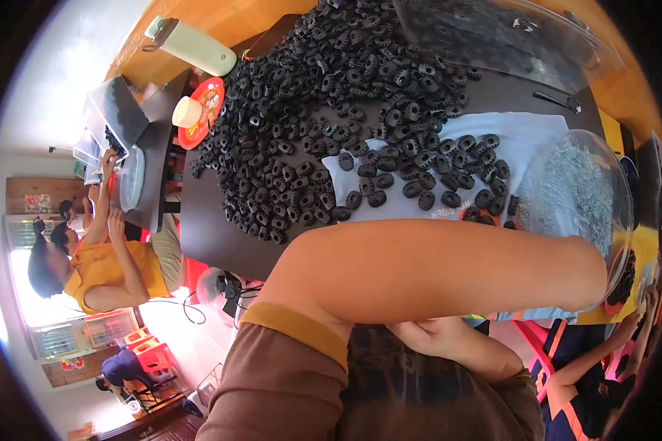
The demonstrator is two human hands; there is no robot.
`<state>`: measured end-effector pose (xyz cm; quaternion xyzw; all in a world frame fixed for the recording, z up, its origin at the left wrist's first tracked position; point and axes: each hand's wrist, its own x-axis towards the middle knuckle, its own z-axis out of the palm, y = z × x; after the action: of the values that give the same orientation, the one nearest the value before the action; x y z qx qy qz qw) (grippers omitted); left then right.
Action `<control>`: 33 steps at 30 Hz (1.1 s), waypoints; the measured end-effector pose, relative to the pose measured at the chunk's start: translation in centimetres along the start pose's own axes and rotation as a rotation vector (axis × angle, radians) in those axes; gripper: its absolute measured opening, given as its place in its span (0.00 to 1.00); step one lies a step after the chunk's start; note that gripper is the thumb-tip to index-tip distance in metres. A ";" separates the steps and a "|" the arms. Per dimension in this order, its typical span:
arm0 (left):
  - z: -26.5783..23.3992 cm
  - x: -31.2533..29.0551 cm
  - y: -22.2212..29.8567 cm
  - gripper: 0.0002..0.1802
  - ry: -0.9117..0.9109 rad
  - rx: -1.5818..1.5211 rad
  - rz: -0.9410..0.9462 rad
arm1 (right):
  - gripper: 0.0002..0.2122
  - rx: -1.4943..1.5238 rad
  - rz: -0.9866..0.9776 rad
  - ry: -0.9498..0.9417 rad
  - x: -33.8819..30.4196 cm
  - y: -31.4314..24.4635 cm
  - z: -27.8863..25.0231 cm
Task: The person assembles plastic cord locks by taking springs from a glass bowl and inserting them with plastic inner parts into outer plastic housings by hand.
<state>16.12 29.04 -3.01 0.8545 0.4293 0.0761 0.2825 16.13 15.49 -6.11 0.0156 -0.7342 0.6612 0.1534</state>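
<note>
On the left, a person in orange (129,264) works at another table (152,158); then the dark tabletop (213,235) bears heaped black parts (346,73), some on pale-blue cloth (541,132) beside a clear tub (624,191). Hands apart: right (428,335) below the outstretched left forearm (426,272), left (585,275) by the tub; fingers hidden, grips unclear.
</note>
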 end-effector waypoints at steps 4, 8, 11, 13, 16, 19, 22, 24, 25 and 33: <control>-0.5 -1.4 -0.6 0.08 0.079 -0.084 -0.019 | 0.10 0.061 -0.001 0.013 0.3 0.2 0.3; -2.6 -3.5 -0.7 0.08 0.109 -0.122 -0.014 | 0.10 0.004 -0.084 0.095 1.1 -0.3 0.2; -4.1 -4.3 -1.1 0.07 0.139 -0.046 0.099 | 0.10 -0.026 -0.085 0.069 1.3 -0.8 -0.3; -4.5 -5.0 -1.8 0.07 0.161 -0.206 0.095 | 0.10 -0.065 -0.158 0.138 1.8 -0.4 0.0; -4.3 -5.8 -2.3 0.09 0.244 -0.353 0.075 | 0.11 -0.027 -0.165 0.225 1.6 0.1 0.5; -4.0 -6.1 -2.4 0.09 0.234 -0.362 0.036 | 0.11 -0.006 -0.217 0.281 1.2 0.5 0.6; -4.3 -5.9 -2.3 0.08 0.178 -0.225 0.012 | 0.11 -0.012 -0.280 0.345 1.4 0.4 0.7; -4.6 -5.9 -2.3 0.08 0.145 -0.214 0.016 | 0.10 0.001 -0.292 0.376 1.9 0.4 0.9; -4.6 -5.8 -2.2 0.08 0.102 -0.184 -0.008 | 0.10 -0.005 -0.286 0.387 1.8 0.4 0.8; -4.0 -5.0 -0.7 0.07 -0.031 -0.218 -0.109 | 0.11 0.046 -0.233 0.251 1.6 1.1 1.7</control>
<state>11.07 27.16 0.52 0.7952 0.4597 0.0936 0.3842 13.99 14.30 -6.86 0.0217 -0.6870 0.6525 0.3190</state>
